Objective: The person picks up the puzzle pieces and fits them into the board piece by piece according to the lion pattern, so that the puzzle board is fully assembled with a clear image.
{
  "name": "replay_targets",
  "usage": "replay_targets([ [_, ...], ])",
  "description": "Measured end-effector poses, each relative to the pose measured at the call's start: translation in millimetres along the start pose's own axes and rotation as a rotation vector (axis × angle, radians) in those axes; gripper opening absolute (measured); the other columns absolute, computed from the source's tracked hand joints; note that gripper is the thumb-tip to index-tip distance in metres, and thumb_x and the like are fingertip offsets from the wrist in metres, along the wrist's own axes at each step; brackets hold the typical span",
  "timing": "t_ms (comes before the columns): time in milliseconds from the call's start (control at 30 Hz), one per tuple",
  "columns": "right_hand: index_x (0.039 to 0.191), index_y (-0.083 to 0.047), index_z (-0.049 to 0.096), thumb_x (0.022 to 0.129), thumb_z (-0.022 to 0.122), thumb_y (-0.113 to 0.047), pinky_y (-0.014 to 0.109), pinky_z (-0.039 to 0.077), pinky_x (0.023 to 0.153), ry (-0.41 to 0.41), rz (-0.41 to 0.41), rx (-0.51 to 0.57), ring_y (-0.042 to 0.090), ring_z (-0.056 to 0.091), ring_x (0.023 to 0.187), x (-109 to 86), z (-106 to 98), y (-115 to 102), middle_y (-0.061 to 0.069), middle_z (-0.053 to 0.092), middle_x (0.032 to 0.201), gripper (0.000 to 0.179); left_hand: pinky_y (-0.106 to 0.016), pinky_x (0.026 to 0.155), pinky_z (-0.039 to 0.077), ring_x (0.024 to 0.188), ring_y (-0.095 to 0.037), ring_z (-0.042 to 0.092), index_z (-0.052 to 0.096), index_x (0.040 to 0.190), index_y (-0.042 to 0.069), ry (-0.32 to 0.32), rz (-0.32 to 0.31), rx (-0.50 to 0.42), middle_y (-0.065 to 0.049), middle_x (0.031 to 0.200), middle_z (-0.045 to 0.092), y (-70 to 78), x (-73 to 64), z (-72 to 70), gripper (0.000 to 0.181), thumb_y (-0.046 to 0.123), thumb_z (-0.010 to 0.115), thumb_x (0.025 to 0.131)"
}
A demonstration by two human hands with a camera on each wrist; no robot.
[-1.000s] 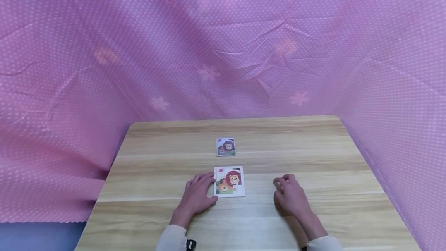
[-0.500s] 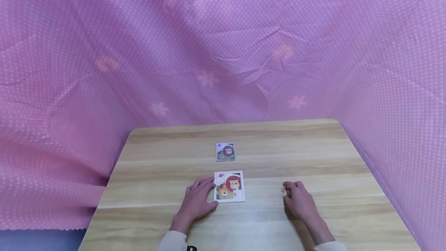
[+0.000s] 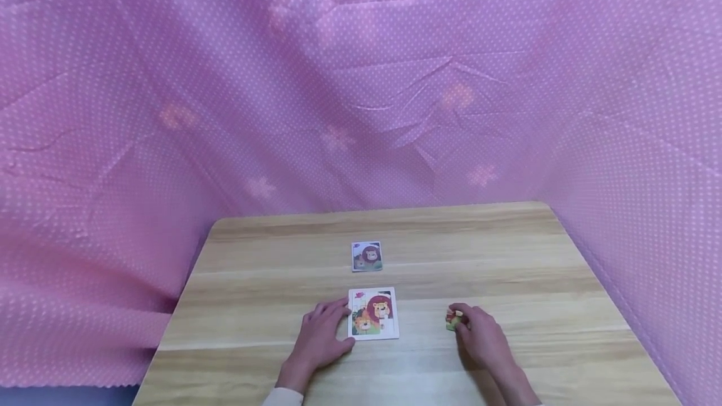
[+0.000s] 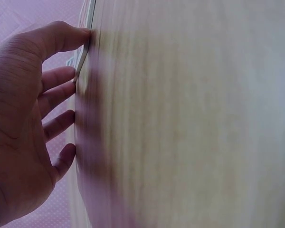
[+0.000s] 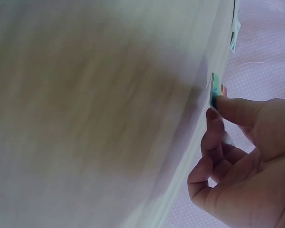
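A jigsaw puzzle board [image 3: 396, 321] with a lion picture lies near the middle of the table. Bare white shows at its lower right. My left hand [image 3: 317, 340] rests at the board's left side, its fingers spread; in the left wrist view the thumb touches the board edge [image 4: 89, 45] and the fingertips come down beside it. To the right of the board, my right hand [image 3: 485, 338] pinches a jigsaw puzzle piece [image 3: 452, 320] between thumb and fingers. Green and orange show on it in the head view. From the right wrist, the piece [image 5: 215, 85] appears nearly edge-on.
A small picture card [image 3: 367, 257] with the same lion scene lies beyond the board. The wooden table [image 3: 254, 281] has rounded far corners, and a pink dotted cloth [image 3: 361, 80] hangs behind it and along both sides.
My right hand first drew slightly right, then came slightly back left; the puzzle piece in its fingers now shows more of its printed face. The left hand stays at the board.
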State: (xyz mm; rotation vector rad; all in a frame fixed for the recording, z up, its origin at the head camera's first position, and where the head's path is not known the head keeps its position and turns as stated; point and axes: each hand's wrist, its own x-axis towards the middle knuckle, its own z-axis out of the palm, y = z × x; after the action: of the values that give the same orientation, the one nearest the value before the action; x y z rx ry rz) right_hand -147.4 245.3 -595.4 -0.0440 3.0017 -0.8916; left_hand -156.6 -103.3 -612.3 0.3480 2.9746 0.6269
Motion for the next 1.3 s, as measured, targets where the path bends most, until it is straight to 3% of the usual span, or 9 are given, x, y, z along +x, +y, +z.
replay_targets([
  [233,0.125,-0.016,0.061,0.088,0.064,-0.012,0.028,0.043,0.063,-0.054,0.040,0.143,0.007,0.054,0.070,7.1,12,-27,-0.006,0.061,0.081,0.037,-0.058,0.102,0.035,0.132,-0.023,0.042,0.061,0.126,0.024,0.005,-0.008,0.003,0.007,0.150,0.044,-2.9,-2.7,-0.5,0.059,0.050,0.072,0.074],
  [367,0.119,-0.016,0.062,0.088,0.062,-0.012,0.026,0.044,0.061,-0.059,0.029,0.186,0.006,0.055,0.068,11.0,24,-42,-0.007,0.063,0.079,0.031,-0.058,0.102,0.035,0.132,-0.023,0.042,0.061,0.126,0.024,0.004,-0.016,0.004,0.007,0.150,0.045,-4.4,-3.2,-1.7,0.059,0.050,0.072,0.074],
  [500,0.112,-0.018,0.064,0.088,0.061,-0.011,0.025,0.043,0.061,-0.080,-0.020,0.184,0.007,0.053,0.066,14.0,35,-55,-0.008,0.061,0.075,0.026,-0.057,0.102,0.035,0.132,-0.022,0.042,0.060,0.126,0.025,0.001,-0.011,0.011,0.007,0.150,0.044,-5.3,-1.3,-2.6,0.060,0.052,0.071,0.074],
  [833,0.115,-0.018,0.064,0.088,0.064,-0.015,0.026,0.045,0.062,-0.135,-0.089,0.198,0.006,0.054,0.067,19.0,51,-81,-0.008,0.063,0.077,0.027,-0.057,0.103,0.035,0.134,-0.022,0.041,0.059,0.127,0.025,-0.009,-0.004,0.011,0.006,0.151,0.044,-5.4,3.0,-6.3,0.059,0.051,0.072,0.075],
  [1300,0.109,-0.020,0.065,0.088,0.068,-0.020,0.024,0.040,0.060,-0.176,-0.073,0.170,0.009,0.050,0.064,24.6,68,-97,-0.009,0.058,0.072,0.022,-0.056,0.104,0.034,0.133,-0.022,0.041,0.059,0.129,0.024,-0.020,0.018,0.011,0.007,0.152,0.042,-7.6,8.4,-7.9,0.061,0.050,0.070,0.076],
])
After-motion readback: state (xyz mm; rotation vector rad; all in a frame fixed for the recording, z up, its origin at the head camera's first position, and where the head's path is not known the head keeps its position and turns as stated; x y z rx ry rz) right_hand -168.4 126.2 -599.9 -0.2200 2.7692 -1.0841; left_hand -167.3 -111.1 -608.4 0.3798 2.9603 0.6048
